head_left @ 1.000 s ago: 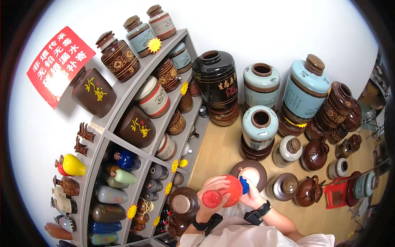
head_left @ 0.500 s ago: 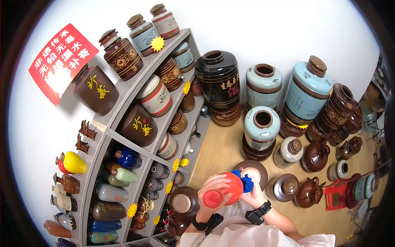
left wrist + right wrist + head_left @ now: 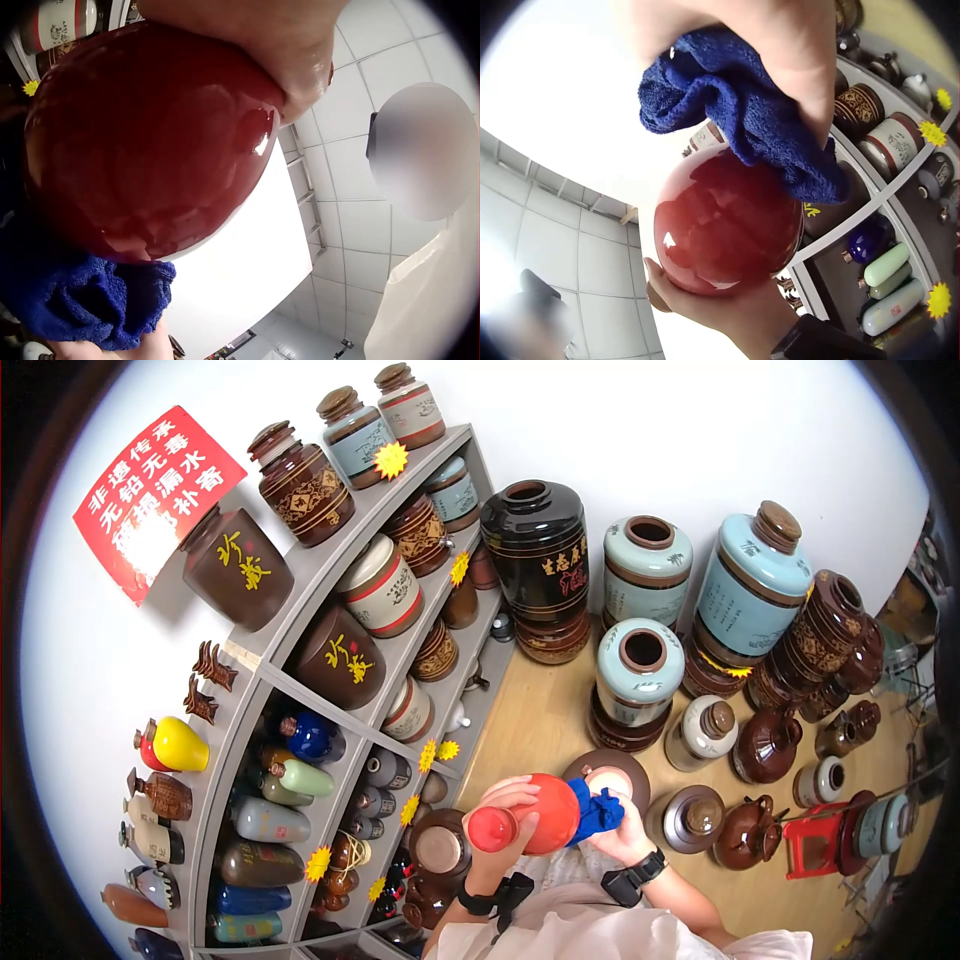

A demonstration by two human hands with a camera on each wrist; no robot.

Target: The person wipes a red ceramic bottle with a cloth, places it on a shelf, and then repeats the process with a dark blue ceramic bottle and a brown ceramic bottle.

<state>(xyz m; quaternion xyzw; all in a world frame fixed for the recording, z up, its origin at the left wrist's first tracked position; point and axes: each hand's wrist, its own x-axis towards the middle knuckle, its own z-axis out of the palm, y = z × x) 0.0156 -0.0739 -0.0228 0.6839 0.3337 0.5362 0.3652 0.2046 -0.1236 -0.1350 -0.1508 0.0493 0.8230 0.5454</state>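
A glossy red ceramic bottle (image 3: 540, 818) lies on its side in front of my chest, its neck (image 3: 492, 829) pointing left. My left hand (image 3: 510, 810) grips it around the neck end. My right hand (image 3: 620, 830) holds a blue cloth (image 3: 596, 812) bunched against the bottle's round bottom. The left wrist view is filled by the red bottle (image 3: 142, 142) with the blue cloth (image 3: 82, 300) below it. In the right wrist view the blue cloth (image 3: 750, 112) is pressed on the red bottle (image 3: 727, 225), and my left hand (image 3: 727, 315) cups it from beneath.
A grey shelf unit (image 3: 300, 620) at the left is packed with brown jars and small coloured bottles. Large black, pale blue and brown jars (image 3: 640, 670) stand on the wooden floor (image 3: 530, 730) ahead and to the right. A red stool (image 3: 815, 830) sits at the right.
The bottle has shifted a little left and its neck now points more to the left. The blue cloth has spread wider over the bottle's bottom.
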